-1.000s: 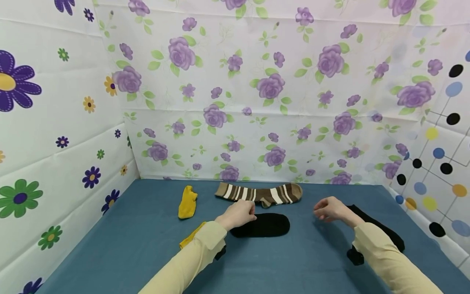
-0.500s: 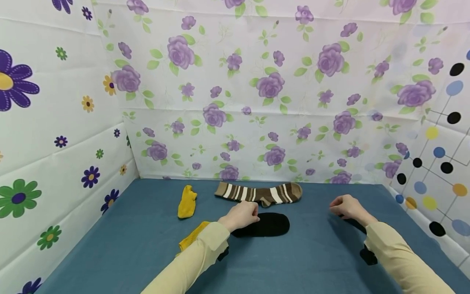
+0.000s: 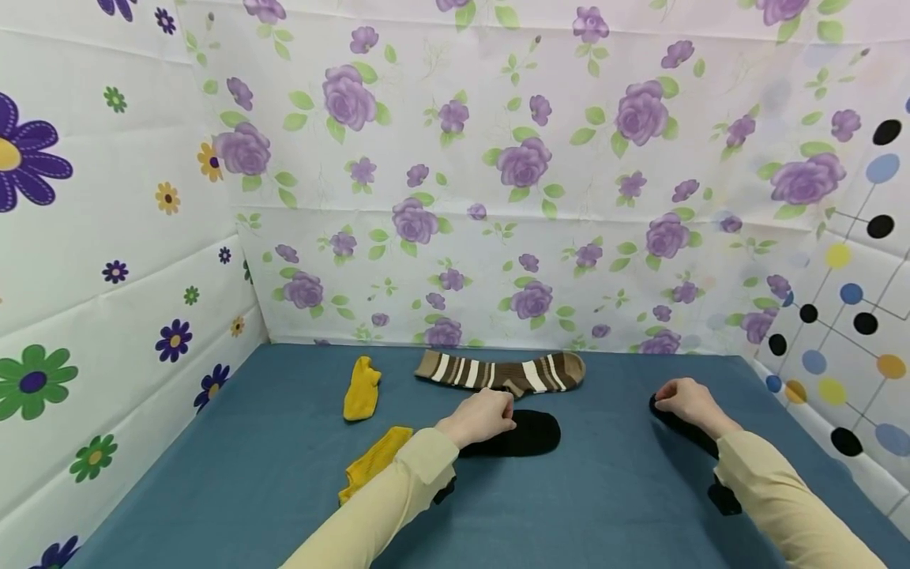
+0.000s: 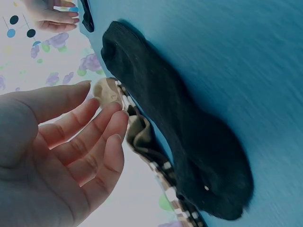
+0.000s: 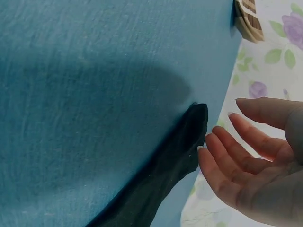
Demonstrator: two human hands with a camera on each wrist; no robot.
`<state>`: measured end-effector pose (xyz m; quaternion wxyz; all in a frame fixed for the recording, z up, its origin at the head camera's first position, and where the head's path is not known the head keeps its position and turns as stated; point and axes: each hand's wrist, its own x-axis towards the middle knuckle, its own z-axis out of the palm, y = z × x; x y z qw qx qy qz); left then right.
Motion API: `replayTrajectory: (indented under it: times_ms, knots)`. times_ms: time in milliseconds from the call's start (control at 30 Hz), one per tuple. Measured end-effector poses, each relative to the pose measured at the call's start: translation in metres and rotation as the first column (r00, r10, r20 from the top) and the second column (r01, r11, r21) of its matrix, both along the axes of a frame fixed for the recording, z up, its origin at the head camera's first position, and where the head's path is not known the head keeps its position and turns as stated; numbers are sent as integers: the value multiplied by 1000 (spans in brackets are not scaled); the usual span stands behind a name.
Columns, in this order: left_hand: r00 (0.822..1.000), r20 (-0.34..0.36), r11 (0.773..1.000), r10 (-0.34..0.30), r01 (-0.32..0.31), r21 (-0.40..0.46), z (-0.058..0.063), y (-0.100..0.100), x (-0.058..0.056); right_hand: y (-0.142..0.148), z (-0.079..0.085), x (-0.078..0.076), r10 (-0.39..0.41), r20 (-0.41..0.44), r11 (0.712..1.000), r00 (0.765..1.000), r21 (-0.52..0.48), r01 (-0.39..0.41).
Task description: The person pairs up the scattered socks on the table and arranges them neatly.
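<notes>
My left hand hovers over the left part of a black sock lying flat at the table's middle. In the left wrist view its fingers are loosely bent, hold nothing, and are apart from that black sock. On the right, my right hand is above the far end of another black sock, which the forearm partly hides. The right wrist view shows loosely curved fingers beside the end of this sock, with nothing gripped. Whether the fingertips touch it I cannot tell.
A brown striped sock lies behind the middle black sock. Two yellow socks, one farther back and one nearer, lie to the left. A black piece peeks from under the left sleeve. Patterned cloth walls surround the blue table.
My right hand has moved right, to the far end of the right black sock. My left hand has drifted slightly right over the middle black sock, uncovering more of the nearer yellow sock.
</notes>
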<state>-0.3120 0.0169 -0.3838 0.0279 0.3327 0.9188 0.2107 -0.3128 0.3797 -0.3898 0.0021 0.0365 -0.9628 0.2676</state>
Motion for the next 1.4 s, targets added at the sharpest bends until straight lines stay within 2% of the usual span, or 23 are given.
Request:
replayTrajectory:
  times_ms: [400, 700, 900, 1233, 1400]
  knots:
    - [999, -25, 999, -48, 47, -7, 3, 21, 2, 3, -7, -1, -45, 29, 998, 999, 40, 44]
    - [998, -45, 998, -50, 48, -33, 2, 25, 5, 1, -10, -1, -26, 19, 999, 999, 37, 25]
    - [998, -40, 998, -58, 57, -25, 3, 31, 7, 3, -12, -2, -28, -8, 999, 1000, 46, 29]
    - [994, -22, 995, -104, 104, -9, 3, 47, 8, 3, -14, 1, -20, 5, 999, 1000, 33, 19]
    - [994, -7, 994, -106, 106, -12, 0, 50, 9, -2, -15, 1, -1, 18, 1000, 1000, 24, 1]
